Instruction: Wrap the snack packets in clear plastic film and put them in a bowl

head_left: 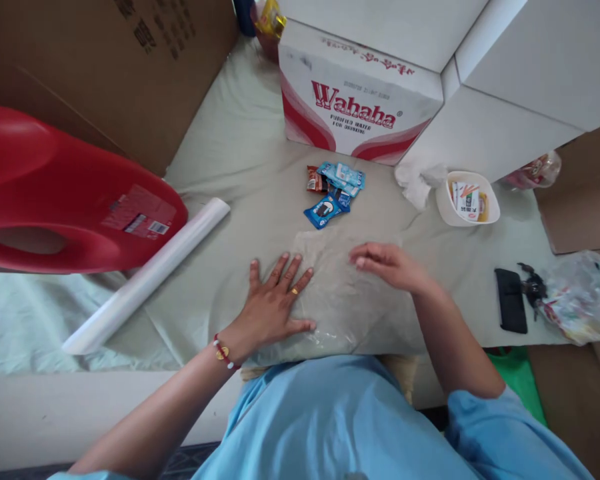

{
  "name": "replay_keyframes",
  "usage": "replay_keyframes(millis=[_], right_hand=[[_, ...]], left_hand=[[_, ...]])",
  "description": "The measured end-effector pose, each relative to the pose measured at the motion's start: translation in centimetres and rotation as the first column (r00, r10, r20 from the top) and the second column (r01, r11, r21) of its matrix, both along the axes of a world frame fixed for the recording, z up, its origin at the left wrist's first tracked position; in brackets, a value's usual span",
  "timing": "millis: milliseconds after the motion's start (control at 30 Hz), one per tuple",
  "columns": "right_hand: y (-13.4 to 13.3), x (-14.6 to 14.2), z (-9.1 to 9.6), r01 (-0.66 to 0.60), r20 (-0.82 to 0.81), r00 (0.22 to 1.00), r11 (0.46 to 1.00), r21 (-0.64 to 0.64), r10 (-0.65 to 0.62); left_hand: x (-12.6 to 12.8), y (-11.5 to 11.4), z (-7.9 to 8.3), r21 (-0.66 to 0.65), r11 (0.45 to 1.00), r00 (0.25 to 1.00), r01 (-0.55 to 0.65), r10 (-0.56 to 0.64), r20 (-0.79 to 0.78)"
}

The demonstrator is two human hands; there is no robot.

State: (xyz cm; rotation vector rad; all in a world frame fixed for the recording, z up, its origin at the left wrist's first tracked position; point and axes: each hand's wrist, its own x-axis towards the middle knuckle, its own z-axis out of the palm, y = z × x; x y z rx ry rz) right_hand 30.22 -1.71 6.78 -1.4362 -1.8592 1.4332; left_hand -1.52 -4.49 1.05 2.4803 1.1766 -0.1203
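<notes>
A clear plastic sheet or bag (pixel 350 307), thin and wrinkled, lies flat on the cloth in front of me. My left hand (pixel 275 303) rests palm down on its left side with the fingers spread, and a ring and a red beaded bracelet show. Over the sheet's right part is my right hand (pixel 387 265), turned on its side, its fingers loosely bent and close together; I see nothing in it. Just beyond the sheet sits a small pile of wrapped snacks, with a blue packet (pixel 325 211), a light-blue packet (pixel 344 177) and a brown-red packet (pixel 315 179).
Left of me lie a white plastic roll (pixel 150 277) and a big red jug (pixel 80 193). A Wahaha water carton (pixel 355 100) stands at the back. To the right are a white tub (pixel 450 207), crumpled tissue (pixel 415 187), a black phone (pixel 511 300), keys (pixel 533 287) and a plastic bag (pixel 583 300).
</notes>
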Motion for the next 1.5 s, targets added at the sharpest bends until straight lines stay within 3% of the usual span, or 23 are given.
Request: replay_keyframes(millis=[67, 167, 233, 333, 533, 667, 833, 900, 933, 1033, 1067, 1133, 1200, 1267, 1367, 1400, 1500], right_hand=[[4.0, -0.4, -1.5, 0.170, 0.200, 0.961, 0.979, 0.109, -0.189], [9.2, -1.8, -3.7, 0.349, 0.423, 0.787, 0.889, 0.295, -0.450], [11.5, -2.8, -4.8, 0.392, 0.479, 0.711, 0.855, 0.338, -0.515], [12.9, -3.6, -5.6, 0.461, 0.412, 0.728, 0.836, 0.296, -0.548], [9.8, -0.3, -5.8, 0.567, 0.098, 0.811, 0.816, 0.109, -0.577], [6.4, 4.4, -5.0, 0.624, 0.026, 0.781, 0.780, -0.030, -0.624], [1.8, 8.9, -2.7, 0.722, -0.084, 0.692, 0.684, 0.108, -0.717], [-0.2, 9.5, -1.4, 0.683, -0.121, 0.730, 0.715, 0.146, -0.673], [-1.1, 9.5, -0.8, 0.632, -0.121, 0.775, 0.763, 0.136, -0.621], [-3.1, 8.3, 0.7, 0.309, -0.052, 0.950, 0.951, 0.024, -0.307], [-3.4, 7.6, 0.9, 0.167, -0.021, 0.986, 0.986, -0.007, -0.167], [-3.4, 6.2, 0.7, -0.091, 0.032, 0.995, 0.996, -0.024, 0.092], [-3.0, 4.9, 0.1, -0.244, 0.095, 0.966, 0.969, 0.036, 0.240], [-2.6, 3.8, -0.8, -0.232, 0.213, 0.957, 0.961, 0.149, 0.198], [-2.8, 1.9, -1.6, -0.073, 0.410, 0.910, 0.952, 0.296, -0.057], [-3.1, 1.1, -1.7, -0.061, 0.462, 0.882, 0.951, 0.303, -0.091], [-4.5, -1.1, -1.9, -0.151, 0.585, 0.811, 0.955, 0.255, -0.028]], left_hand=[[-0.1, 0.1, 0.0, -0.001, 1.000, 1.000, 0.007, -0.007, 0.001], [-0.2, 0.1, -0.3, 0.007, 1.000, 1.000, 0.008, -0.008, -0.003], [-0.2, 0.0, -0.5, 0.023, 1.000, 1.000, 0.006, -0.006, -0.006], [-0.2, -0.1, -0.7, 0.047, 0.999, 1.000, 0.005, -0.005, -0.005], [-0.3, 0.2, -0.4, -0.032, 0.999, 1.000, 0.020, -0.020, 0.000], [-0.4, 0.8, 0.4, -0.116, 0.992, 0.998, 0.052, -0.056, -0.035], [-0.4, 1.2, 0.8, -0.131, 0.989, 0.994, 0.072, -0.081, -0.067], [-0.4, 1.2, 0.8, -0.126, 0.990, 0.994, 0.066, -0.077, -0.080], [-0.3, 1.2, 0.8, -0.132, 0.989, 0.993, 0.065, -0.077, -0.086], [-0.2, 1.4, 0.8, -0.155, 0.986, 0.991, 0.068, -0.085, -0.105], [-0.2, 1.5, 0.9, -0.159, 0.985, 0.990, 0.071, -0.089, -0.112], [-0.1, 1.6, 1.1, -0.162, 0.984, 0.987, 0.070, -0.092, -0.131], [0.0, 1.7, 1.3, -0.171, 0.983, 0.984, 0.068, -0.094, -0.148], [0.1, 1.7, 1.6, -0.183, 0.981, 0.983, 0.062, -0.092, -0.159], [0.4, 1.7, 2.0, -0.192, 0.980, 0.981, 0.055, -0.089, -0.172], [0.4, 1.7, 2.0, -0.191, 0.980, 0.980, 0.053, -0.088, -0.180], [0.6, 1.7, 2.1, -0.186, 0.981, 0.976, 0.048, -0.085, -0.200]])
